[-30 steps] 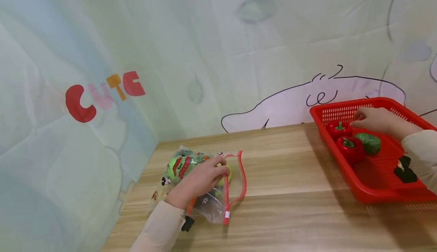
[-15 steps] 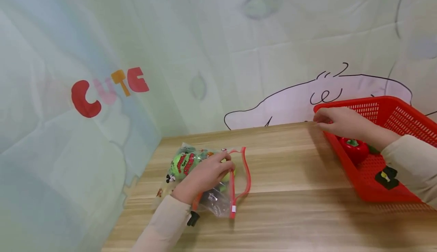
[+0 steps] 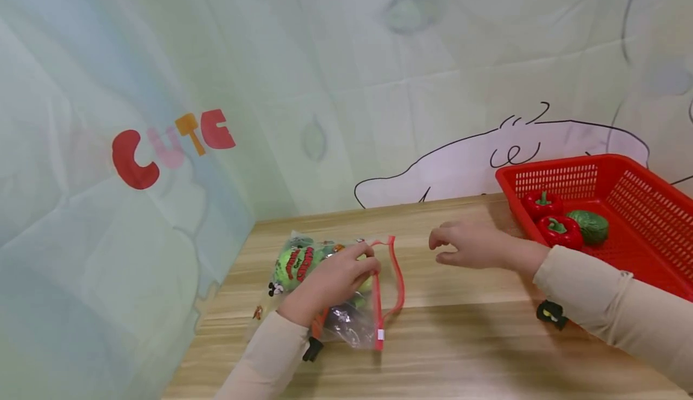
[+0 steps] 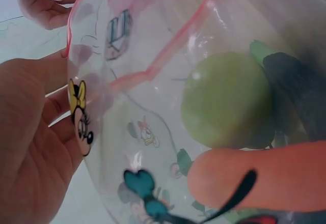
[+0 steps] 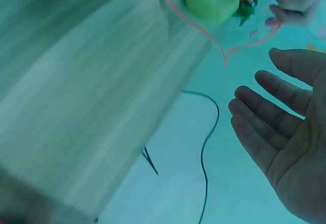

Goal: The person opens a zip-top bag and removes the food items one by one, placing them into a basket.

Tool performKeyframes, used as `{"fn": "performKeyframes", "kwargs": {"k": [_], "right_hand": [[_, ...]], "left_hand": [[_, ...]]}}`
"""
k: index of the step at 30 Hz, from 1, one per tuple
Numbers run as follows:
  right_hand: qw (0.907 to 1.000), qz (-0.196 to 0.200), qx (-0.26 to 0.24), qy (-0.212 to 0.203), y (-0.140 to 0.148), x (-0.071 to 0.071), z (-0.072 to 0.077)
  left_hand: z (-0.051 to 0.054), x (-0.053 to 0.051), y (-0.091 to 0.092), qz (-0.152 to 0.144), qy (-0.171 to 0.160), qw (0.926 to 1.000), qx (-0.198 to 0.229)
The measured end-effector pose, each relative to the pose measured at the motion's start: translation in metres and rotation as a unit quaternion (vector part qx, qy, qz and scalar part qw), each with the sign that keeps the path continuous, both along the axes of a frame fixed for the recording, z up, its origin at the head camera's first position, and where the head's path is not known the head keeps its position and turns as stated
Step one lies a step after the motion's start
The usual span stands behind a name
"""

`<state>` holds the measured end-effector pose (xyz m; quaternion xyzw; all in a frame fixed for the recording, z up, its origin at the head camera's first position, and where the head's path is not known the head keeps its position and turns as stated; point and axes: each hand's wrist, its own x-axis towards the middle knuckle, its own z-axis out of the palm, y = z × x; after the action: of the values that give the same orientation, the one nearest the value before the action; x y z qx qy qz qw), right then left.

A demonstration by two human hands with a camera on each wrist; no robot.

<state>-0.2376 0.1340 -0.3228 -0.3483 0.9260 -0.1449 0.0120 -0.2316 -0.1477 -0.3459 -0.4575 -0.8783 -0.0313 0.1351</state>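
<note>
A clear zip bag (image 3: 352,328) with a red zip edge lies on the table with its mouth toward the right. My left hand (image 3: 338,280) pinches the bag's upper rim; in the left wrist view, that hand (image 4: 38,132) has its fingers behind the printed plastic. Inside the bag are a round green fruit (image 4: 226,102), an orange carrot-like piece (image 4: 254,178) and a dark long vegetable with a green end (image 4: 300,86). My right hand (image 3: 476,245), fingers spread and holding nothing, hovers between bag and basket; its palm (image 5: 300,137) shows bare in the right wrist view.
A red plastic basket (image 3: 649,189) stands on the right of the wooden table (image 3: 433,352). In it are two red bell peppers (image 3: 560,233) (image 3: 541,204) and a green wrinkled vegetable (image 3: 590,227). A printed curtain (image 3: 325,87) hangs behind the table.
My right hand has left the basket, crossed its left rim and come leftward over the table toward the bag. My left hand keeps its hold on the bag's rim.
</note>
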Motion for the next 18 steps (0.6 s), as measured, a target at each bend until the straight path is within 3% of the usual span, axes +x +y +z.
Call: {"fn": "performKeyframes", "kwargs": {"k": [5,8,13,18], "right_hand": [[0.9985,0.022,-0.016,-0.048,-0.028,0.0,-0.024],[0.9977,0.034,-0.027,-0.052,-0.048,-0.001,-0.044],[0.9955,0.057,-0.075,0.013,-0.085,-0.009,-0.079],[0.9794,0.072,-0.169,0.084,-0.112,-0.019,-0.101]], "left_hand": [[0.003,0.003,0.004,0.009,-0.017,0.9998,-0.003],[0.004,0.005,0.006,0.012,-0.019,0.9997,-0.006],[0.004,0.006,0.006,0.012,-0.009,0.9998,-0.012],[0.004,0.005,0.005,0.007,-0.004,0.9999,-0.014]]}}
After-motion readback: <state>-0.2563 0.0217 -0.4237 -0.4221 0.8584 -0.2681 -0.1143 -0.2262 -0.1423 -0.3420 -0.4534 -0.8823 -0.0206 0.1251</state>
